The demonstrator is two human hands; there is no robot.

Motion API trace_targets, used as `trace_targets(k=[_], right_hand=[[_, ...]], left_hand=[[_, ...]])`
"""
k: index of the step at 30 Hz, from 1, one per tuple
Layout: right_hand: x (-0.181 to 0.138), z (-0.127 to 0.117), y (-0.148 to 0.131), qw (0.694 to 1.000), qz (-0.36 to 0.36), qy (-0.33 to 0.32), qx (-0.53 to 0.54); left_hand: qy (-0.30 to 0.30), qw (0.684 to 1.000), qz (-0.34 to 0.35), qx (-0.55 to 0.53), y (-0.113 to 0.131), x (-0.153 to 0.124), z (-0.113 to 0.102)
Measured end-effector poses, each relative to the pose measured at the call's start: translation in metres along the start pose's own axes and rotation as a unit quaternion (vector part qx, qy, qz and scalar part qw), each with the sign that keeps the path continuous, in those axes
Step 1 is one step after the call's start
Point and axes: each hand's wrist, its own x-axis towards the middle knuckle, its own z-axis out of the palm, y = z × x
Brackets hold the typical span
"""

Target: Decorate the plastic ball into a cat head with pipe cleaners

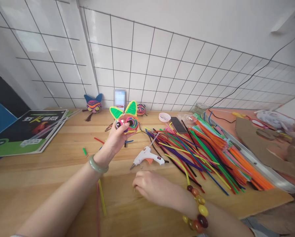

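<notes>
My left hand (115, 141) grips a colourful pipe-cleaner animal head (134, 125) with green ears edged in yellow and round goggle eyes. Its thumb presses on the front, by one eye. Lower and to the right, my right hand (148, 187) is closed just above the table, fingertips pinched together. Whatever they hold, if anything, is too small to make out. A white hot glue gun (147, 156) lies on its side just beyond this hand, nozzle to the left. Loose pipe cleaners (184, 154) in many colours spread to its right.
Bundled pipe cleaners (236, 161) cover the table's right side, near cardboard (251, 138). Behind lie a dark phone (178, 125) and a pink dish (164, 117). Another phone (120, 98) leans on the tiled wall by a blue-eared animal head (93, 104). Magazines (26, 131) lie left.
</notes>
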Motion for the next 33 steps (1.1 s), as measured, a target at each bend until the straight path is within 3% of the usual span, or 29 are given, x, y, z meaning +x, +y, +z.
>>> trace_targets(k=[4,9,14,23,33], right_hand=[[0.015,-0.013,0.01,0.999,-0.005,0.039,0.003],[0.069,-0.052,0.067,0.993,0.103,0.063,-0.002],[0.112,-0.045,0.109,0.988,0.154,0.015,-0.028],[0.123,-0.03,0.126,0.985,0.165,-0.044,-0.037],[0.123,-0.027,0.131,0.986,0.154,-0.055,-0.02]], left_hand=[[0.005,1.0,0.028,0.0,0.01,0.003,-0.002],[0.016,0.997,0.072,0.002,0.027,0.007,-0.005],[0.046,0.995,0.085,-0.025,0.031,0.009,-0.006],[0.055,0.996,0.075,-0.018,0.026,0.012,-0.009],[0.049,0.996,0.072,-0.02,0.023,0.013,-0.012]])
